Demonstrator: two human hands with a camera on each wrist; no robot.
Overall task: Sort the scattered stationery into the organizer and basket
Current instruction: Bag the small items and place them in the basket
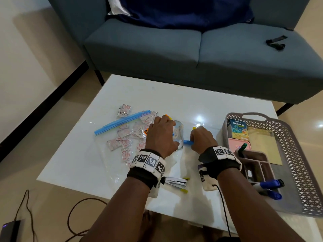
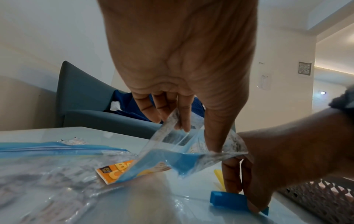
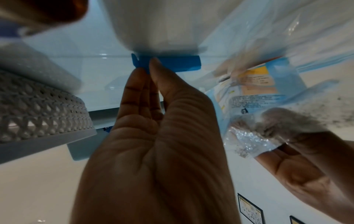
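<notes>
"koflet-h" stands on the box (image 1: 239, 129) in the basket (image 1: 297, 145).

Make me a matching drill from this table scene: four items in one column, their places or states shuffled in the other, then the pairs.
Items:
1. blue clip
2. stapler
3. Koflet-H box
4. clear zip bag

Places or states:
A. inside the grey basket
B. pinched by the right hand
C. flat on the table, full of small sachets
D. on the table below the left wrist

Pairs: 1-B, 2-D, 3-A, 4-C
</notes>
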